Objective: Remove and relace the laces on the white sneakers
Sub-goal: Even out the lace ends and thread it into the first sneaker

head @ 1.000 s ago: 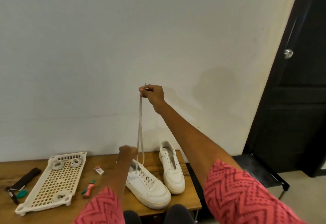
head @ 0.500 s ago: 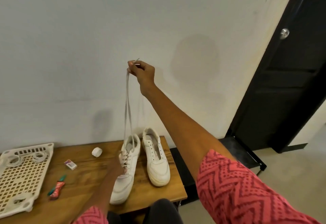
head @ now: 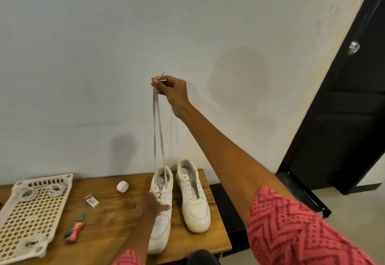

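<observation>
A person's right hand (head: 170, 89), raised high against the pale wall (head: 104, 56), pinches both ends of a white lace (head: 156, 131) between thumb and fingers; the two strands drop taut to the laced sneaker (head: 160, 208) standing on the wooden table (head: 116, 223) below. The left hand (head: 150, 205) presses on that sneaker's laced front, thumb stretched across the upper; whether its fingers curl round the shoe cannot be told. Just to the right of the laced sneaker stands the second white sneaker (head: 193, 196), its eyelets bare, toe toward the camera like its mate. To the left of the laced sneaker lie a small white roll (head: 122, 186), a little white packet (head: 91, 200) and, farther left, a red and green tube (head: 75, 226). Beyond those, at the table's left end, sits a white perforated tray (head: 31, 216) holding coiled white laces (head: 55, 190). A black door (head: 352, 97) with a round knob fills the far right, well apart from the sneakers
</observation>
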{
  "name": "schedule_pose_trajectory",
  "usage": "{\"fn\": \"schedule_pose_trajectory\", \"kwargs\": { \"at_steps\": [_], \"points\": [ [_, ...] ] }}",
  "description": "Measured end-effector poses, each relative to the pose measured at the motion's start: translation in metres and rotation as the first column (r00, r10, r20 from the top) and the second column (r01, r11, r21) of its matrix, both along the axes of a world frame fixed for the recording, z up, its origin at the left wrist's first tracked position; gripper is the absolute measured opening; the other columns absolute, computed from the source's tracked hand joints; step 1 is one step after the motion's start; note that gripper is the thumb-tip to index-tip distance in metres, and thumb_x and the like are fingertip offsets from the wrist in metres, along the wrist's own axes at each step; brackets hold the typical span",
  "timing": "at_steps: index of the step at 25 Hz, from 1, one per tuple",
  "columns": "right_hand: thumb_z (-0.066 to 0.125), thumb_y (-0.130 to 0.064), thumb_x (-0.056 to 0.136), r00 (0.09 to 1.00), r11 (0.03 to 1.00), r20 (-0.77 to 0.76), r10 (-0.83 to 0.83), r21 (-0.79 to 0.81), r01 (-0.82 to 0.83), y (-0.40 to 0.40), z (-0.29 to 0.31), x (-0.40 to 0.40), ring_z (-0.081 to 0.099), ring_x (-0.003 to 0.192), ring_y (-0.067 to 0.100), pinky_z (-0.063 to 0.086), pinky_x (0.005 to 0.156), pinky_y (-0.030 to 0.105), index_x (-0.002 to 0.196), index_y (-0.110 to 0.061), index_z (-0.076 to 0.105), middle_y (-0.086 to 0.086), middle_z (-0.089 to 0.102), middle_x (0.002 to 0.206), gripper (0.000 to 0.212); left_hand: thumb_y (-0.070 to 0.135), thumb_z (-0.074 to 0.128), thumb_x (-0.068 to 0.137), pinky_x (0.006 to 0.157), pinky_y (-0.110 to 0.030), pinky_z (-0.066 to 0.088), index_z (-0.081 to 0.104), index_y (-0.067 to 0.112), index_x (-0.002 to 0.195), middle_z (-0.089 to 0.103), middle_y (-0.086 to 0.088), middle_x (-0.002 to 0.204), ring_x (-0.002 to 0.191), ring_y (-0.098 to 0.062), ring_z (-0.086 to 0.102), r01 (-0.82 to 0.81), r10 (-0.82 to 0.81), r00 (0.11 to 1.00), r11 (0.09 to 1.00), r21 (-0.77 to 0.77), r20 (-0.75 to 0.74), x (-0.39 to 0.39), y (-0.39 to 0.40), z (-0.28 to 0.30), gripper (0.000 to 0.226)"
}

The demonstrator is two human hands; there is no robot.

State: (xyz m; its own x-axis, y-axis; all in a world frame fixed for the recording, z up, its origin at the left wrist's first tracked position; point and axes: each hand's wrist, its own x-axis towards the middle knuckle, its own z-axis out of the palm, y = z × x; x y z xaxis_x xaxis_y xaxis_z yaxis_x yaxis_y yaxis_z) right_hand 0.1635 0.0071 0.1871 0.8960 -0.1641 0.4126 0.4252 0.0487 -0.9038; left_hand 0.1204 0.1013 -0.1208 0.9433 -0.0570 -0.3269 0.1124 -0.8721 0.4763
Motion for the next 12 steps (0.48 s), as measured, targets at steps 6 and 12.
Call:
{"fn": "schedule_pose_trajectory", "kwargs": {
  "at_steps": [6, 12],
  "points": [
    [0.062, 0.003, 0.087, 1.0, 0.996, 0.025, -0.013, 0.087, 0.011, -0.01, 0.014, -0.002, 0.062, 0.063, 0.005, 0.05, 0.059, 0.014, 0.106, 0.015, 0.063, 0.006, 0.064, 0.075, 0.023, 0.067, 0.065, 0.07, 0.079, -0.024, 0.051, 0.053, 0.009, 0.116, 0.065, -0.004, 0.108, 0.099, -0.018, 0.063, -0.013, 0.009, 0.999, 0.995, 0.102, 0.039, -0.007, 0.0, 0.003, 0.075],
    [0.059, 0.001, 0.089, 0.989, 0.982, -0.022, 0.148, 0.124, -0.144, -0.023, 0.002, 0.004, 0.065, 0.067, 0.006, 0.051, 0.064, 0.016, 0.109, 0.012, 0.061, -0.002, 0.07, 0.069, 0.023, 0.062, 0.066, 0.073, 0.075, -0.024, 0.049, 0.057, 0.011, 0.096, 0.065, -0.003, 0.092, 0.089, -0.018, 0.064, -0.02, 0.02, 1.0, 0.999, -0.036, -0.003, 0.007, 0.004, 0.014, 0.057]
  ]
}}
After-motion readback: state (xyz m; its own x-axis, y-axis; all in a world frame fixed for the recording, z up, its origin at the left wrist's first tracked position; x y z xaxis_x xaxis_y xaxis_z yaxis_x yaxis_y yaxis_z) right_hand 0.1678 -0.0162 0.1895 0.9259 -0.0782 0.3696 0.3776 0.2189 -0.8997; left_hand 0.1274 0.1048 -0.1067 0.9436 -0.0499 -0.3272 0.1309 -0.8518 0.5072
